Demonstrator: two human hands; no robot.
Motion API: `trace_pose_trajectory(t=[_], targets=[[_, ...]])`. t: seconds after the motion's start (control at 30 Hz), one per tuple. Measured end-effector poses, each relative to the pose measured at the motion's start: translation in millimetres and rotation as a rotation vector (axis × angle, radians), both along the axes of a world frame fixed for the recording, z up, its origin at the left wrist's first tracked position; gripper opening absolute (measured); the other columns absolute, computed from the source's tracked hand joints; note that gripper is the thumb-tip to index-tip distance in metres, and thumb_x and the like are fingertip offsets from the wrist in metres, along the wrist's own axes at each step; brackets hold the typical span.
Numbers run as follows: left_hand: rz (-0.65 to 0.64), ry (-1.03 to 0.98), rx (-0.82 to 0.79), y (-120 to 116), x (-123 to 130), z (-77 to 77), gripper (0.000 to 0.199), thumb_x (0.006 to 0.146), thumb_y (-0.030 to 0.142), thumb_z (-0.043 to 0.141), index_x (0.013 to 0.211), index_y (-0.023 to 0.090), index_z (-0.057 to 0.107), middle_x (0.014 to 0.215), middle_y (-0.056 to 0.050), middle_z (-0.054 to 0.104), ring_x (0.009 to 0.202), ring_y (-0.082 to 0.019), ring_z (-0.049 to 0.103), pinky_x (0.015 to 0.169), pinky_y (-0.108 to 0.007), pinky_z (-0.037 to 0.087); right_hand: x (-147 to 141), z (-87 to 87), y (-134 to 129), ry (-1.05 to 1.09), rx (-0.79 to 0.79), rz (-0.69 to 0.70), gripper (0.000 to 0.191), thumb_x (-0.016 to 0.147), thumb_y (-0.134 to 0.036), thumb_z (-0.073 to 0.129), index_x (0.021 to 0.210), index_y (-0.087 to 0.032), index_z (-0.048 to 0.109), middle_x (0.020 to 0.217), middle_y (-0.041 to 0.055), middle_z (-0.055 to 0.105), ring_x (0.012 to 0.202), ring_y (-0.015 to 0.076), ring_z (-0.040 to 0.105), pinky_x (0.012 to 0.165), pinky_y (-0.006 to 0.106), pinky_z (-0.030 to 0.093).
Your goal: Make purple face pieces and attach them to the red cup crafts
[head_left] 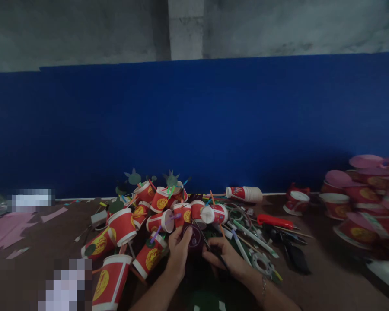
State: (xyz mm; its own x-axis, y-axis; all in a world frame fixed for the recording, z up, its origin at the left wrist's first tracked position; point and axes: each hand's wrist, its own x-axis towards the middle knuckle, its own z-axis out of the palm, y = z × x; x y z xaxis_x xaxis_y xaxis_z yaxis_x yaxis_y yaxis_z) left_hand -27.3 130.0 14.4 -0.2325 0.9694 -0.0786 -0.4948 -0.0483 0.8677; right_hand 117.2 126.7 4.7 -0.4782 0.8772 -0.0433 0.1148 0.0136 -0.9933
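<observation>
Near the front centre, my left hand (180, 245) pinches a dark purplish piece (195, 237) with a pale round outline on it, perhaps paper. My right hand (223, 255) is closed around dark scissors (207, 244), whose blades point up and left beside that piece. Part of the scissors is hidden by my fingers. Just beyond both hands lies a heap of red paper cups (160, 221) with yellow emblems, several with coloured straws stuck through them. A white-ended cup (215, 214) lies on its side above my right hand.
Right of my hands are loose straws (243, 248), a tape roll (262, 263), a red-handled tool (277, 221) and a black object (294, 255). Stacked cups (244, 193) lie by the blue wall (194, 125). Pink-topped cups (363, 229) crowd the far right; pink sheets (9, 231) lie left.
</observation>
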Motion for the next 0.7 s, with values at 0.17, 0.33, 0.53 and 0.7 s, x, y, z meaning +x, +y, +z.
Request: trace_pose_trajectory(t=[0.17, 0.33, 0.53, 0.7], targets=[[0.008, -0.026, -0.028, 1, 1, 1.1, 0.037, 0.047, 0.041, 0.080, 0.066, 0.012, 0.066, 0.061, -0.001, 0.066, 0.054, -0.013, 0.058, 0.053, -0.023, 0.046, 0, 1.4, 0, -0.008, -0.011, -0.004, 0.041, 0.064, -0.054, 0.067, 0.067, -0.017, 0.049, 0.041, -0.0097, 0.042, 0.030, 0.0048, 0.039, 0.032, 0.015, 0.031], [0.024, -0.098, -0.072, 0, 3, 6.3, 0.042, 0.041, 0.041, 0.082, 0.066, 0.013, 0.064, 0.061, 0.000, 0.065, 0.052, -0.012, 0.057, 0.050, -0.022, 0.044, -2, 3.8, 0, -0.009, -0.009, -0.032, 0.038, 0.066, -0.051, 0.065, 0.065, -0.017, 0.049, 0.040, -0.0093, 0.043, 0.029, 0.0046, 0.038, 0.030, 0.015, 0.030], [-0.107, 0.026, -0.023, -4, 3, 2.7, 0.041, 0.053, 0.048, 0.077, 0.060, 0.014, 0.055, 0.040, 0.009, 0.040, 0.037, -0.002, 0.029, 0.037, -0.015, 0.021, -5, 7.3, 0, 0.032, -0.002, -0.121, 0.036, 0.065, -0.048, 0.068, 0.065, -0.018, 0.048, 0.038, -0.0097, 0.042, 0.029, 0.0054, 0.039, 0.030, 0.015, 0.027], [-0.131, 0.137, 0.062, -3, 3, -3.5, 0.045, 0.060, 0.053, 0.070, 0.052, 0.015, 0.047, 0.042, 0.009, 0.034, 0.041, -0.003, 0.027, 0.040, -0.017, 0.019, -5, 6.8, 0, 0.032, 0.004, -0.110, 0.036, 0.064, -0.047, 0.069, 0.067, -0.017, 0.049, 0.038, -0.0092, 0.043, 0.030, 0.0063, 0.041, 0.032, 0.016, 0.031]])
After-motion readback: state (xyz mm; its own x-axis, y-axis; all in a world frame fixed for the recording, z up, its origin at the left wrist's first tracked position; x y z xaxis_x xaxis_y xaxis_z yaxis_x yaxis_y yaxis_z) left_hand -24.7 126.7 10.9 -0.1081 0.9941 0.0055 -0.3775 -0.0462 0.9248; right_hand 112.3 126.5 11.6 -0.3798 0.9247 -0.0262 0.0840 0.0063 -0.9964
